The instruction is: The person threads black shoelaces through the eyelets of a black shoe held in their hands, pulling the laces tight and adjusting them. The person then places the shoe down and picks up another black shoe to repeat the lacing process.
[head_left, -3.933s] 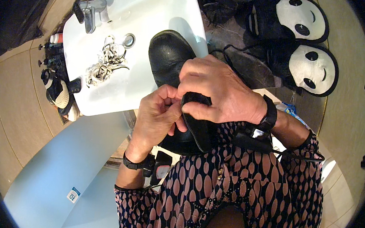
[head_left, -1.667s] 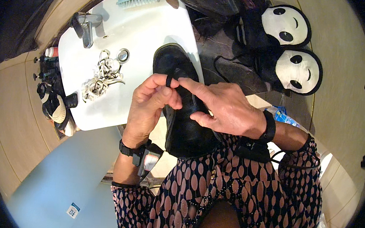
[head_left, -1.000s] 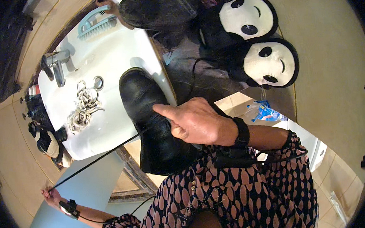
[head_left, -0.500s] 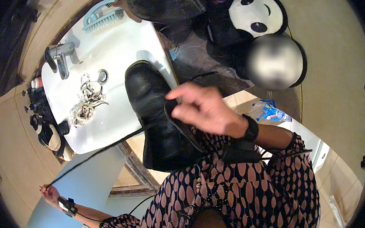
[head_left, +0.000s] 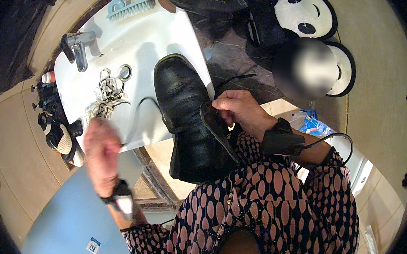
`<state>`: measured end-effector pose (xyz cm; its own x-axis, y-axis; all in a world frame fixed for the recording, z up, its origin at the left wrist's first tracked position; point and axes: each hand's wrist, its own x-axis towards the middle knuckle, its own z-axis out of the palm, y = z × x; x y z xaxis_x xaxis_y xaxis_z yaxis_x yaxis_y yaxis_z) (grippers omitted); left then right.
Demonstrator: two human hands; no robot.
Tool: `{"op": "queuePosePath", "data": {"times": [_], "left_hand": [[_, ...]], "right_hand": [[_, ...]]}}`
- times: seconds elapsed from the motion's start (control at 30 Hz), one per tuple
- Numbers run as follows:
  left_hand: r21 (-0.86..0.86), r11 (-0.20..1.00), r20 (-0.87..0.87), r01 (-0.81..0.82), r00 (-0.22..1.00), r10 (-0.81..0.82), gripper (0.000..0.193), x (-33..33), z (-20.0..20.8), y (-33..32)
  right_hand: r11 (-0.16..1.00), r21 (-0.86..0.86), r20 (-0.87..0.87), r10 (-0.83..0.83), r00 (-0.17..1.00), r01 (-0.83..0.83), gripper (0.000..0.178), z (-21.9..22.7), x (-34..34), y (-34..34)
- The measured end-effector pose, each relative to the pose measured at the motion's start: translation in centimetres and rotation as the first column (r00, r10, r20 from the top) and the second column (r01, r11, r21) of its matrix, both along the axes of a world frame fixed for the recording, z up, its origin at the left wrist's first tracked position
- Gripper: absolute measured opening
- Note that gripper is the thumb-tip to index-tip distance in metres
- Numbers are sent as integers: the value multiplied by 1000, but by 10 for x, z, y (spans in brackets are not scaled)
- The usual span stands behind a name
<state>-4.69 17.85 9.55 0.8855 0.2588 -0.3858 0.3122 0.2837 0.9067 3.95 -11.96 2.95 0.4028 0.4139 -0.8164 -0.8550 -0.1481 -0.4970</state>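
A black leather shoe [head_left: 185, 121] rests with its toe on the rim of a white washbasin [head_left: 172, 35] and its heel against my body. My right hand [head_left: 240, 111] grips the shoe's eyelet flap at its right side. A loose end of the black lace [head_left: 141, 104] curls away behind my right hand. My left hand [head_left: 100, 155] is blurred, low at the left just below the basin's front edge. Its fingers are closed on the black lace, which loops slackly over the basin to the shoe.
A chrome tap [head_left: 77, 47], a drain with a heap of pale laces [head_left: 105, 94] and a teal brush [head_left: 129, 1] are in or on the basin. Panda-faced slippers [head_left: 305, 16] lie on the floor beyond. Bottles [head_left: 49, 102] stand at the left. A blue packet [head_left: 310, 125] lies right.
My left hand, stretched far down to the left with the lace pulled taut, has come back up beside the basin, and the lace is now slack. My right hand stays on the shoe.
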Motion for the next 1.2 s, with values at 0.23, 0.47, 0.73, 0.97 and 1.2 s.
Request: {"op": "queuePosePath", "data": {"times": [0.23, 0.47, 0.73, 0.97, 1.2], "left_hand": [[444, 744, -268, 500, 866, -422, 28, 51, 6, -111], [340, 817, -268, 465, 881, -390, 26, 52, -8, -121], [262, 802, -316, 537, 833, -455, 20, 55, -14, -124], [322, 783, -294, 532, 843, -451, 16, 51, -15, -121], [296, 788, -286, 540, 837, -466, 15, 50, -23, -114]], "right_hand": [[922, 301, 376, -350, 858, 244, 6, 13, 5, -3], [777, 593, 243, -423, 873, 212, 5, 18, 9, -10], [783, 591, 278, -424, 862, 195, 4, 19, 19, -12], [607, 736, 199, -616, 762, 299, 6, 63, 56, -38], [566, 814, 385, -692, 610, 129, 11, 157, 97, -96]]}}
